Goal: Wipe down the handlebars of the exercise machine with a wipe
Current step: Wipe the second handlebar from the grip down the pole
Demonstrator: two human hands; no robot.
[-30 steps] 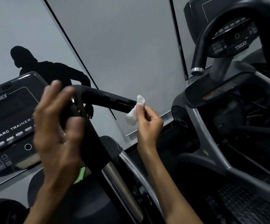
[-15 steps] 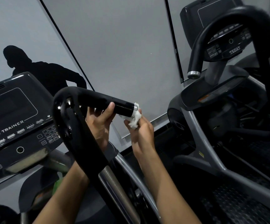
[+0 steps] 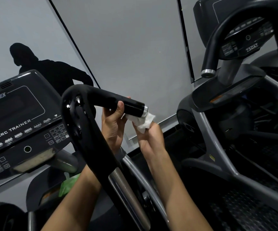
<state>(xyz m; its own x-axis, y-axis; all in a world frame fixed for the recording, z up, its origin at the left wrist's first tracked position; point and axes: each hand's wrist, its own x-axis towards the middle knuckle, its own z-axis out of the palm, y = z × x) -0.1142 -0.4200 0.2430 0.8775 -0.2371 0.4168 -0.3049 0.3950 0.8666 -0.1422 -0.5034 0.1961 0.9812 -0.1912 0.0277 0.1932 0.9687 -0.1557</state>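
At the far left sits the console (image 3: 18, 129) of the exercise machine, its dark screen and keypad tilted toward the user, and low beneath it a scrap of something green (image 3: 68, 184) shows behind the left forearm; what it is cannot be told. Just right of the console rises the black handlebar (image 3: 91, 117), which climbs from a silver tube near the bottom, bends over at the top and runs rightward to a silver end cap (image 3: 145, 109). The left hand (image 3: 114, 129) reaches up from behind the bar's upright part and grips the horizontal stretch from below, thumb curled over the near side and fingertips just showing over the top; this hold looks meant to steady the bar so it does not swing while it is rubbed. Right beside it, under the tip of the bar, is the white wipe (image 3: 141, 121), bunched and pressed against the underside of the grip close to the end cap. The right hand (image 3: 149, 135) pinches the wipe between its fingers from below, fingers curled round the crumpled wad, which puts the cloth against the part of the grip a palm would touch. The wiping seems to be at the very end of this bar, so most of its length likely remains to be done. Farther right stands a second machine, whose own curved handlebar (image 3: 218, 39) hangs well apart from both hands and untouched.
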